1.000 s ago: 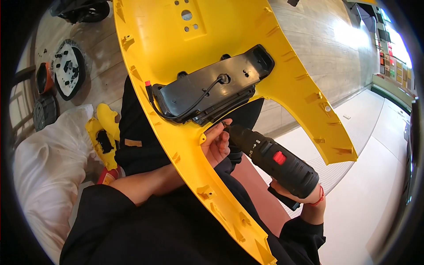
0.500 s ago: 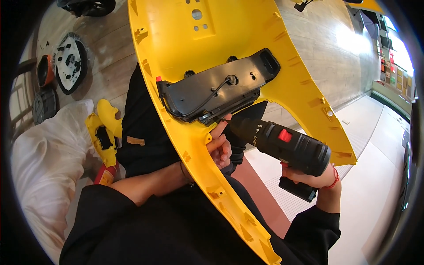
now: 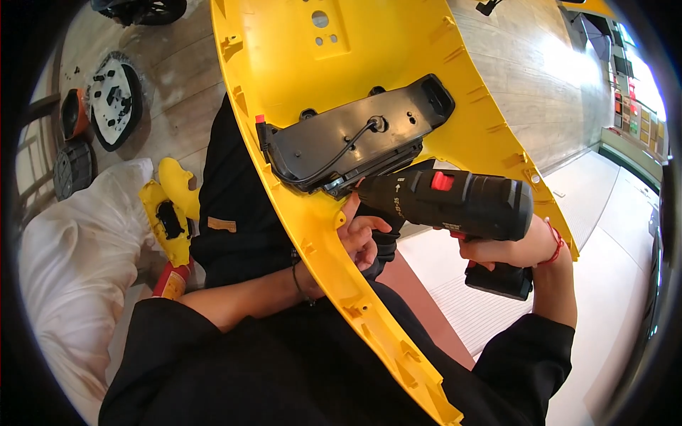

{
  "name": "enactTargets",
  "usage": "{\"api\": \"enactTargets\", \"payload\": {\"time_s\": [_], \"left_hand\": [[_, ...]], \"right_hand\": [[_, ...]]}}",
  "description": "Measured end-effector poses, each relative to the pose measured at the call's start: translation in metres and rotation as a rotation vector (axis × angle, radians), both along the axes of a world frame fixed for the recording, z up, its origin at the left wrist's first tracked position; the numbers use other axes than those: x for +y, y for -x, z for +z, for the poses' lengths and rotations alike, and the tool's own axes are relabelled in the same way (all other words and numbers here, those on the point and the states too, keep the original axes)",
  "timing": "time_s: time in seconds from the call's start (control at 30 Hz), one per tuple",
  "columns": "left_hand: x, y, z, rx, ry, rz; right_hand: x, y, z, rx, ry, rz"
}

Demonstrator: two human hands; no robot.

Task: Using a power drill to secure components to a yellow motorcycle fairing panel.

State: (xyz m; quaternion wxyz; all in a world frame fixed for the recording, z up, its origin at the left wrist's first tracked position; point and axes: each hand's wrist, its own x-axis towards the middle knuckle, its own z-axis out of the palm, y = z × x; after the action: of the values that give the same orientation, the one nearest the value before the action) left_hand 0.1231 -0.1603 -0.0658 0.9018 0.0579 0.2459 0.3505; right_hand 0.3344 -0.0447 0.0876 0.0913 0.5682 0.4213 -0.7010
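My right hand [image 3: 508,248] is wrapped round the grip of a black cordless drill [image 3: 455,199] with a red switch on top. The drill lies nearly level, its nose pointing left at the lower edge of a long black plastic housing [image 3: 327,145]. That housing, with a short cable across it, rests on the inner side of a large curved yellow panel [image 3: 277,71] over my lap. My left hand [image 3: 361,238] comes from beneath the panel's near arm, fingers apart, the index finger reaching up beside the drill's nose. The bit's tip is hidden.
Yellow plastic parts [image 3: 170,220] lie at my left beside a red item [image 3: 172,279] and white sheeting [image 3: 85,241]. Farther left are a white tray of small black parts [image 3: 112,106] and an orange-and-black piece [image 3: 72,113]. A pale mat [image 3: 582,213] lies to the right.
The drill has swung upward at its rear and now lies closer to level, my right hand rising and moving right with it. My left fingers have spread somewhat. The panel has shifted slightly right.
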Motion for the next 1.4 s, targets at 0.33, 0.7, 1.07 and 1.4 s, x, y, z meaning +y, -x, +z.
{"api": "enactTargets", "payload": {"time_s": [0.33, 0.7, 1.07, 1.4], "left_hand": [[0.0, 0.002, -0.005, -0.009, -0.018, 0.019], [-0.006, 0.033, -0.005, 0.205, -0.363, -0.324], [0.149, 0.104, 0.185, 0.808, -1.52, -1.108], [0.172, -0.014, 0.075, 1.046, -1.807, -1.605]], "right_hand": [[0.0, -0.007, -0.015, 0.072, 0.012, 0.025], [-0.008, -0.014, -0.023, 0.092, -0.014, -0.035], [-0.013, -0.016, -0.02, 0.142, -0.058, -0.01], [-0.029, -0.02, -0.027, 0.156, -0.301, 0.115]]}}
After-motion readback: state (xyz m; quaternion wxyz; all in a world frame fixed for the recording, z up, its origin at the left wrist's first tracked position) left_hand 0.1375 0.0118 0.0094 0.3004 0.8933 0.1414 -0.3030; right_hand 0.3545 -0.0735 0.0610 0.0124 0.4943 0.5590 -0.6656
